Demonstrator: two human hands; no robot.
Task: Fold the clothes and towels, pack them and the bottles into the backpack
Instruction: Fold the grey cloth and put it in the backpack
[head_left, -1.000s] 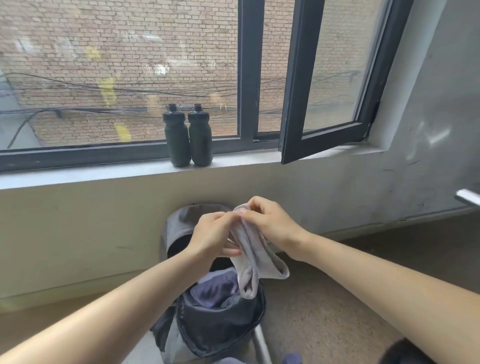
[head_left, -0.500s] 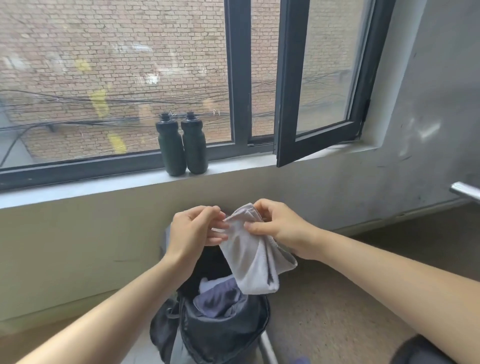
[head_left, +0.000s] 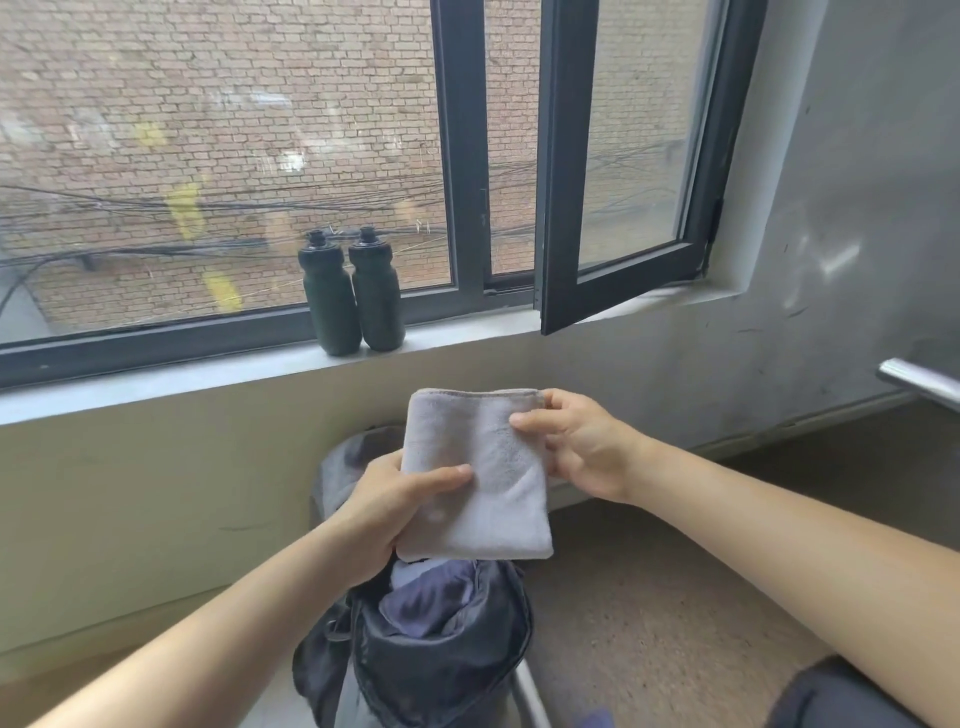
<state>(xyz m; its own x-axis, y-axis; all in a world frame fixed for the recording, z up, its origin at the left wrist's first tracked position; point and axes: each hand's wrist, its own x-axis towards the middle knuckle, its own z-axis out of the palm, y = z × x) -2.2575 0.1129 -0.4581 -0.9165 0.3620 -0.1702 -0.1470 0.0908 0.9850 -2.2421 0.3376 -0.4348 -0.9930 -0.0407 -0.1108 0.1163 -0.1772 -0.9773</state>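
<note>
Towel (head_left: 480, 470) now opened flat, hands (head_left: 387, 512) (head_left: 582, 447) pinching sides

My left hand (head_left: 384, 514) grips the folded towel (head_left: 483, 467) low on its left; my right hand (head_left: 582, 447) pinches its top right corner. The backpack (head_left: 441, 670) gapes below both.

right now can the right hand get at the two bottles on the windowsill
Probably not yet: the right hand pinches the folded towel with the left hand. The way to the bottles looks free, so after letting go, likely yes.
</note>
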